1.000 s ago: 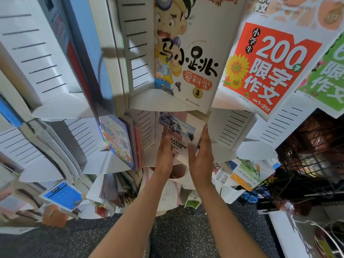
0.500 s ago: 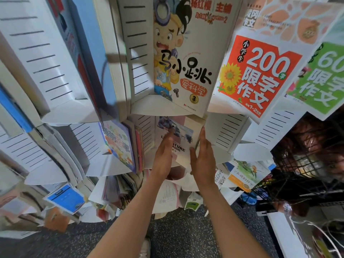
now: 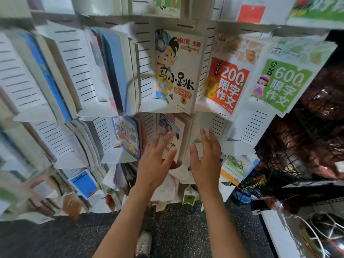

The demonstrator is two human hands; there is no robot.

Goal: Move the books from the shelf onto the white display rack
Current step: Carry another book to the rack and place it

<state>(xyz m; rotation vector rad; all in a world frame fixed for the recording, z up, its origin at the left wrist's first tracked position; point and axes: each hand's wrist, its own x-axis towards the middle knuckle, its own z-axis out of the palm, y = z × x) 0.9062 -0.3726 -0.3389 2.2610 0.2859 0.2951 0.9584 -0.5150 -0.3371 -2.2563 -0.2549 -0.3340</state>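
A book with a dark figure on a pale cover (image 3: 170, 131) stands in a pocket of the white display rack (image 3: 214, 125), in the second row from the top of the view. My left hand (image 3: 155, 164) hovers just in front of its lower part, fingers spread and straight. My right hand (image 3: 205, 161) is to the book's right, fingers straight, apart from it. Neither hand holds anything. Above sit a cartoon-boy book (image 3: 176, 71), a red "200" book (image 3: 228, 84) and a green "600" book (image 3: 283, 84).
More books fill the rack's pockets at left, among them a colourful one (image 3: 126, 136) and a blue one (image 3: 83, 183). A dark wire basket rack (image 3: 290, 164) stands at right. Speckled dark floor (image 3: 186, 229) and my shoe (image 3: 143, 243) lie below.
Both hands have let go of the book, which now stands in its pocket, and have drawn back with fingers spread. The camera has tilted upward, showing a higher row of the rack.
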